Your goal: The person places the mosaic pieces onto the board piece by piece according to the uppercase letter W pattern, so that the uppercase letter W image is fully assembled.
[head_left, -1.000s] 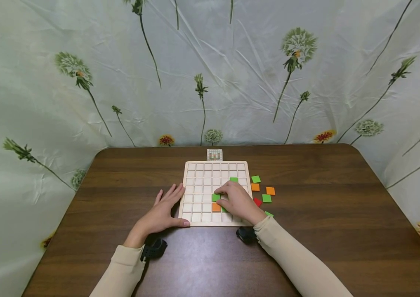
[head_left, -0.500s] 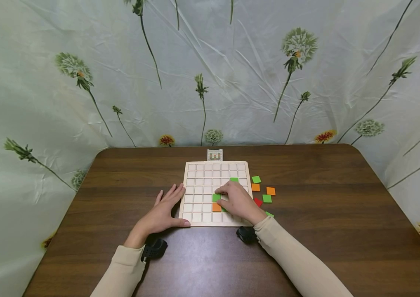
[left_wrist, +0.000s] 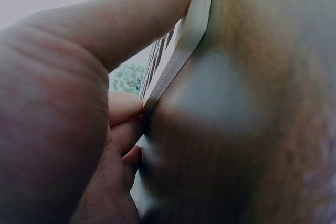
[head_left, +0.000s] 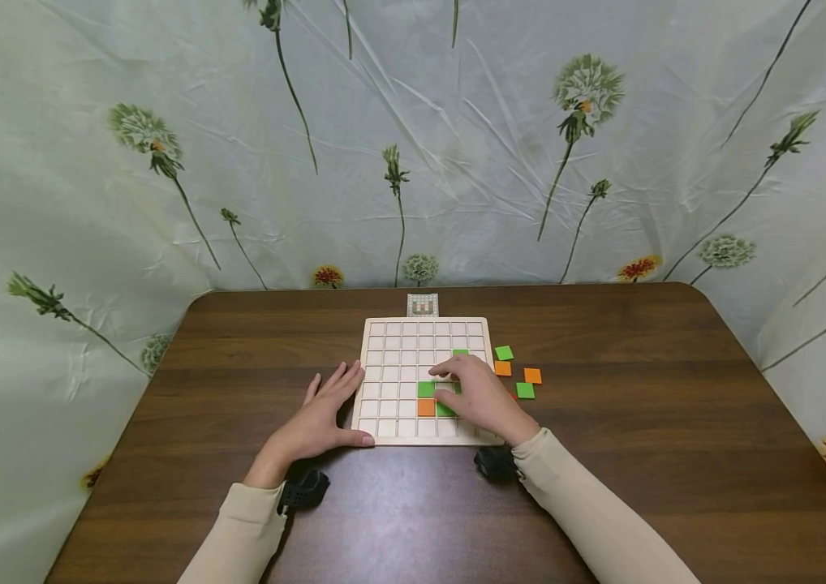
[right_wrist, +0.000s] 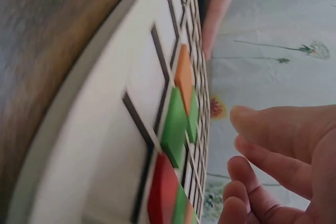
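Note:
A pale wooden grid board (head_left: 389,389) lies on the table. My left hand (head_left: 314,426) rests at its left side, fingers spread along the edge and thumb on the near corner. Over the board's right half hovers my right hand (head_left: 484,397); in the right wrist view its thumb (right_wrist: 262,124) and fingertips are apart with nothing between them. Just left of it sit a green tile (head_left: 425,389), an orange tile (head_left: 425,408) and another green tile (head_left: 445,410) in their cells. A red tile (right_wrist: 161,192) also shows on the board in the right wrist view. The right hand partly covers other tiles.
Loose tiles lie right of the board, among them a green tile (head_left: 504,353), an orange tile (head_left: 533,375) and another green tile (head_left: 525,391). A small patterned card (head_left: 423,305) touches the board's far side. Behind the brown table (head_left: 639,405) hangs a flowered curtain (head_left: 486,162).
My right hand has shifted a little to the right, its thumb and index fingertips moving off the tiles, so more of the near green tile shows. The left hand stays put.

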The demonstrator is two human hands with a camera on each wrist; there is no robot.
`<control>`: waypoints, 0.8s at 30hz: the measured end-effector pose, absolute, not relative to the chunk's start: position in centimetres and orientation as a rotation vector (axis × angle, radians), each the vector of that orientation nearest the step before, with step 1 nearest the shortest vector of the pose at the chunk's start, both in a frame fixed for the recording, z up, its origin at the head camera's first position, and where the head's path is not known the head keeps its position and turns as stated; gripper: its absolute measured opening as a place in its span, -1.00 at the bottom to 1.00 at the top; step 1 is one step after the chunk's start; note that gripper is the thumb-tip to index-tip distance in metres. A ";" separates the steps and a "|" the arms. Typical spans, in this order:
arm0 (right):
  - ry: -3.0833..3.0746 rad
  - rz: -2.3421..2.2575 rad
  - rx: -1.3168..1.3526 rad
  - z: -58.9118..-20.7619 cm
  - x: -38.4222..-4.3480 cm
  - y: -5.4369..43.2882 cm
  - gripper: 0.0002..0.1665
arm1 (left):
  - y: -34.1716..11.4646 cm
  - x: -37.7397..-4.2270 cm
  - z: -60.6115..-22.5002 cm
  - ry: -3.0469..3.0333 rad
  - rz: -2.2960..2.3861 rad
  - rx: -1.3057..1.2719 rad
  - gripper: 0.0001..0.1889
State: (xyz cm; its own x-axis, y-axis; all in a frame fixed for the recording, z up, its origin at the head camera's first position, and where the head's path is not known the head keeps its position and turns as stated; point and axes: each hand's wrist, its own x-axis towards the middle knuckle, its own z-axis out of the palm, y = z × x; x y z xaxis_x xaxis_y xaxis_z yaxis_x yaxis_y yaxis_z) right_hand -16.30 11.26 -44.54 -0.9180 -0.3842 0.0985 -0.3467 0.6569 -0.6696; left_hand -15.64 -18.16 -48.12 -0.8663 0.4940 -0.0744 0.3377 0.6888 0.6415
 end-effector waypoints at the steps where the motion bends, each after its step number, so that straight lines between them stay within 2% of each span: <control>1: 2.815 -1.122 -0.611 -44.4 -16.2 11.5 -0.67 | -18.2 -15.6 -48.1 2.659 0.939 0.665 0.20; 24: 2.958 -1.109 -0.460 -44.8 -14.8 19.2 -0.61 | -18.1 -15.6 -48.1 2.657 0.936 0.666 0.21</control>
